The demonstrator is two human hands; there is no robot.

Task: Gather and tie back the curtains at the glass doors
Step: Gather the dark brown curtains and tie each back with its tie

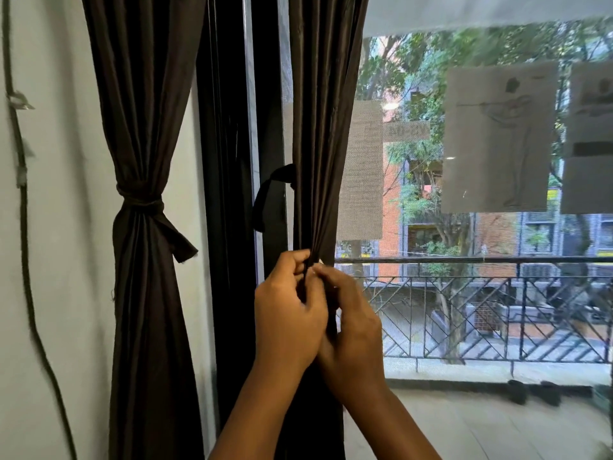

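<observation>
Pinching the gathered right curtain (323,134), left hand (288,313) and right hand (351,323) curl fingers around its folds; the tied left curtain (142,127) hangs beside the wall cable (23,200).

Both hands, left hand (288,310) and right hand (355,320), grip the gathered dark curtain (321,127).

Both forearms rise from the lower edge of the view and converge at centre. The left hand (288,313) is held upright, back toward the camera, fingers curled inward with the thumb on the right side. The right hand (352,322) sits just beside and touching it, fingers curled, fingertips meeting those of the left hand at the top.
</observation>
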